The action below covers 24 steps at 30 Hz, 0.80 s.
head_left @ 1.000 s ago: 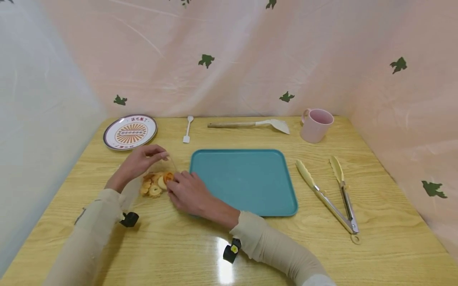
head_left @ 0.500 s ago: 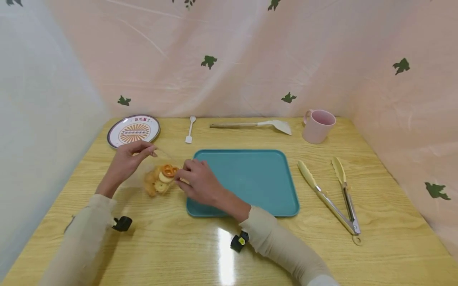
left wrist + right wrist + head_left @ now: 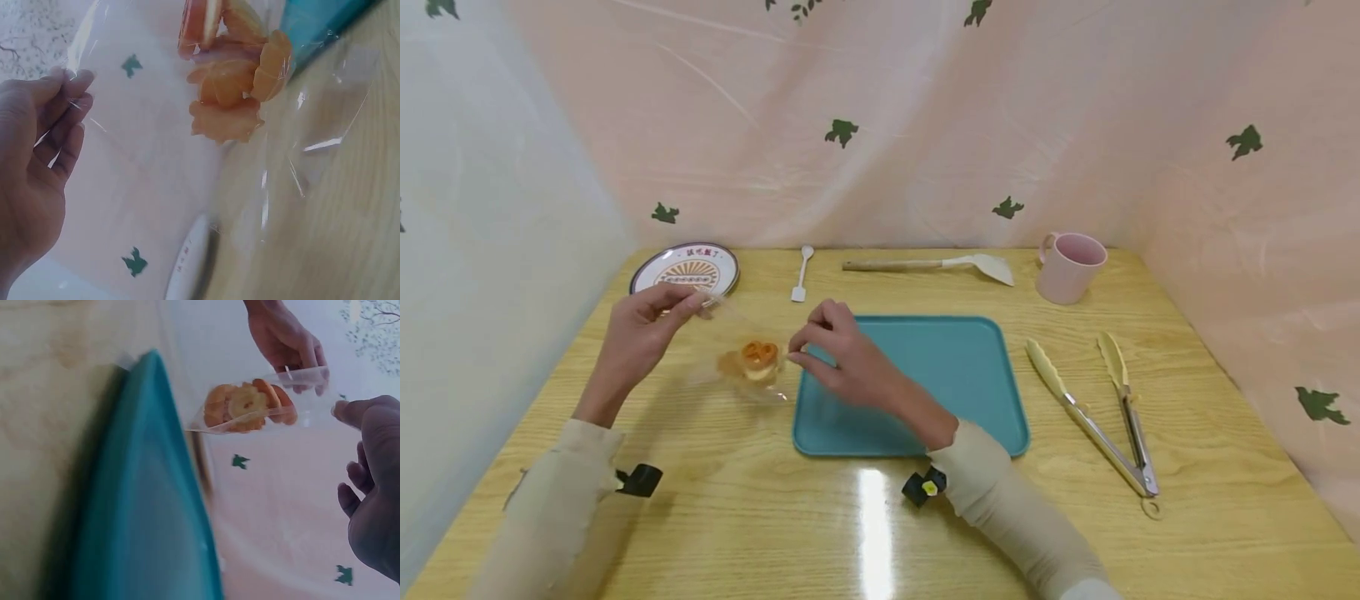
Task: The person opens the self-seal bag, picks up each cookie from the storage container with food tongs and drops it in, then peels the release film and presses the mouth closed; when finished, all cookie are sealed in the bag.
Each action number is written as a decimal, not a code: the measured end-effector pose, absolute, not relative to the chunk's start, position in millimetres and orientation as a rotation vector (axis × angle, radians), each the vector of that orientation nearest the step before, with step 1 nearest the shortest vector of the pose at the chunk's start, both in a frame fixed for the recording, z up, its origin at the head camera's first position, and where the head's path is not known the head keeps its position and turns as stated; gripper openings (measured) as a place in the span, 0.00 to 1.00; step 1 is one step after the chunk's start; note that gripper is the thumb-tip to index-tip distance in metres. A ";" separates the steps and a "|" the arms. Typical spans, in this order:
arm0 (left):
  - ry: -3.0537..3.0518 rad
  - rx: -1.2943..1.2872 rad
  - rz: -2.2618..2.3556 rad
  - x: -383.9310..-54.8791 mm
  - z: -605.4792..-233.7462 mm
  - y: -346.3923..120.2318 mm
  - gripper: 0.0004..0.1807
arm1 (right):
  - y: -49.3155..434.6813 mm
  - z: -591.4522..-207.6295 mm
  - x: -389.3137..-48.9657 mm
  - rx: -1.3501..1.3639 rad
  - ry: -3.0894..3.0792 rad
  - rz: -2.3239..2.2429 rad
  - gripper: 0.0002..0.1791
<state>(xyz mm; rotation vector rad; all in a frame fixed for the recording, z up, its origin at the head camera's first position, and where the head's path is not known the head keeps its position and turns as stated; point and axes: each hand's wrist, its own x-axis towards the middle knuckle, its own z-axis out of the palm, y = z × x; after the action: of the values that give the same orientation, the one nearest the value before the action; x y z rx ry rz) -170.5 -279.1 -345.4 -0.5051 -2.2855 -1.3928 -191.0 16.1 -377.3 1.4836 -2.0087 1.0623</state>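
A clear plastic bag [image 3: 771, 393] hangs between my hands with several biscuits [image 3: 760, 360] in it. One is pretzel-shaped; others look round or flower-edged in the right wrist view [image 3: 247, 406]. With thumb and fingertips, my left hand [image 3: 636, 337] pinches one upper corner of the bag, near the plate [image 3: 718, 265]. My right hand [image 3: 861, 362] pinches the bag's other side between thumb and index finger, above the left part of the teal tray [image 3: 940, 383]. Through the clear film the left wrist view shows the biscuits [image 3: 228, 87] gathered low in the bag.
Along the back of the table lie a small white spoon [image 3: 802, 273] and a spatula [image 3: 895, 265] with a wooden handle. A pink mug [image 3: 1063, 275] stands at the back right. Spread tongs [image 3: 1097, 429] lie right of the tray.
Both hands have risen and drawn apart, the left leftward and the right rightward over the tray. The bag has come up off the table between them, its biscuits bunched together.
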 end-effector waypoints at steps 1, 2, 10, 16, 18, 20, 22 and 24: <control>-2.263 -0.514 -1.400 -169.5 -341.7 -276.3 0.06 | 20.5 -372.5 -192.0 1.499 -1.980 1.062 0.03; -2.240 -0.526 -1.403 -168.6 -338.1 -272.9 0.06 | 25.1 -367.9 -193.3 1.513 -1.947 1.055 0.04; -2.069 -0.652 -1.417 -165.5 -318.1 -235.8 0.06 | 69.0 -344.2 -194.9 1.600 -1.853 1.029 0.08; -1.993 -0.740 -1.361 -161.6 -302.8 -198.2 0.06 | 100.3 -337.9 -188.9 1.530 -1.875 1.203 0.08; -1.965 -0.768 -1.341 -160.6 -297.4 -186.3 0.06 | 108.7 -336.4 -187.4 1.487 -1.860 1.260 0.08; -1.933 -0.800 -1.340 -159.6 -292.9 -175.7 0.06 | 116.5 -334.6 -185.5 1.428 -1.850 1.270 0.11; -1.900 -0.822 -1.353 -159.2 -289.5 -166.2 0.05 | 123.3 -332.7 -184.0 1.384 -1.836 1.265 0.15; -1.863 -0.829 -1.377 -159.1 -287.3 -158.1 0.04 | 129.6 -329.8 -182.9 1.351 -1.816 1.235 0.16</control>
<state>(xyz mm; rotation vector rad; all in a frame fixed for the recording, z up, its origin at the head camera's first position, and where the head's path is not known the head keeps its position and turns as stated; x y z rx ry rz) -159.1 -158.1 -287.3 -0.8287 -1.8633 -1.3769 -182.9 129.6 -329.8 1.3511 -1.8156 1.2350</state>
